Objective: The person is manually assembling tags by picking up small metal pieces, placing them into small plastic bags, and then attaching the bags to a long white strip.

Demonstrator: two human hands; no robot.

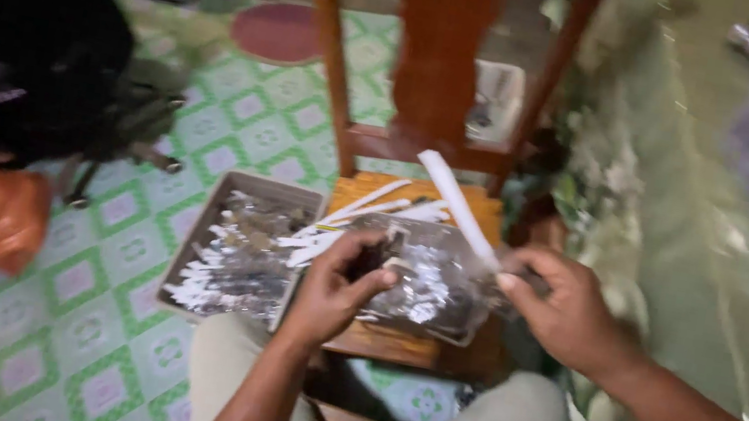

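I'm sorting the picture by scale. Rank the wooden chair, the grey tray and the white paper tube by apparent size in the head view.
1. wooden chair
2. grey tray
3. white paper tube, held by the right hand

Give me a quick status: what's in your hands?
Left hand grips small dark object. Right hand pinches long white paper tube. Grey metal tray alongside.

Glossy wooden chair point(437, 59), crinkled shiny foil point(428, 286)
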